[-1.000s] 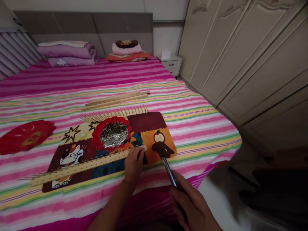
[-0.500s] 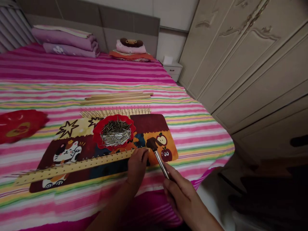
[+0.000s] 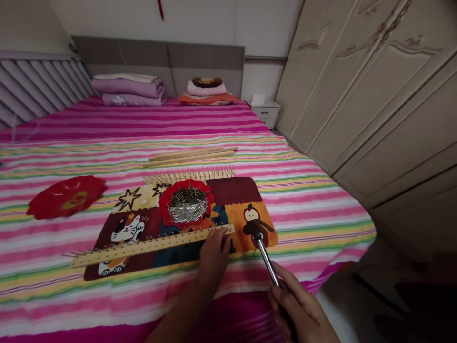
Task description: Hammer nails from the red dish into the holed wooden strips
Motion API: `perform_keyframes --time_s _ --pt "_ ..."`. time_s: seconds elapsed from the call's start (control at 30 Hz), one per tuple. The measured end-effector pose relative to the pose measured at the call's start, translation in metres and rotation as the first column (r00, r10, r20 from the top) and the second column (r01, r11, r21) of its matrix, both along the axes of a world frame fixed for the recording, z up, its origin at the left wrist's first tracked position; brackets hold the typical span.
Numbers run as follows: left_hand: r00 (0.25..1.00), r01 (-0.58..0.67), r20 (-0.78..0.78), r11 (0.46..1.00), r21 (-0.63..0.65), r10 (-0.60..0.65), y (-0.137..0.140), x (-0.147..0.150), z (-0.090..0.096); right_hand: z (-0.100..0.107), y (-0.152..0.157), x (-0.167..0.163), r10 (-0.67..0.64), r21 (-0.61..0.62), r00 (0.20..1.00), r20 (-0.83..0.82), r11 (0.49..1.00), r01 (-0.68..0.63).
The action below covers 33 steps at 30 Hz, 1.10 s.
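Observation:
My right hand [image 3: 298, 302] is closed round the grip of a claw hammer [image 3: 267, 259], a dark head on a shiny metal shaft. Its head hovers over the apple picture, just right of a wooden strip [image 3: 143, 247]. The strip has a row of holes along its side and nails standing up from its top edge. Near the right end of that strip, my left hand [image 3: 214, 255] has its fingers closed on the wood; whether a nail is also pinched there I cannot make out. Behind it, a red scalloped bowl [image 3: 163, 209] holds many loose nails [image 3: 188, 205].
Under the strip and bowl lies a patterned mat [image 3: 232, 188] on a striped bedspread [image 3: 300, 190]. Another nail-studded strip [image 3: 189, 175] and several plain wooden strips [image 3: 193, 155] lie farther back. A red plate [image 3: 66, 195] sits at left. Wardrobe doors [image 3: 357, 95] stand at right.
The hammer head has moved right, away from the end of the strip. My left hand stays at the strip's right end. The camera view has tilted up and turned left.

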<state>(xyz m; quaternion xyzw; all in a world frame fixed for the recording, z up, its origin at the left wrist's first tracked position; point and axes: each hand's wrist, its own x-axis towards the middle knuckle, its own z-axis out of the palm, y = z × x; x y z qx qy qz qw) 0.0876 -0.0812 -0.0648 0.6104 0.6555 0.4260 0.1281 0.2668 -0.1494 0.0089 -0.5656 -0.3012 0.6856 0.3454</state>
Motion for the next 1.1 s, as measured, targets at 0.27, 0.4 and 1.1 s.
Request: perform_keyframes --time_s 0.27,0.4,1.1 --pt "0.903 -0.286 -0.386 0.936 -0.207 0.190 0.056 -0.078 0.049 -0.027 -0.003 0.022 -0.057 -0.033 0.997 -0.059 0.998 0.056" --pt "0.890 -0.327 -0.437 0.850 -0.414 0.130 0.089 -0.084 0.047 -0.033 -0.004 0.026 -0.041 -0.057 0.997 -0.061 0.998 0.037" --pt "0.580 -0.064 0.746 0.932 -0.357 0.326 0.042 -0.075 0.086 -0.033 -0.005 0.033 0.056 -0.049 0.995 -0.085 0.997 -0.060"
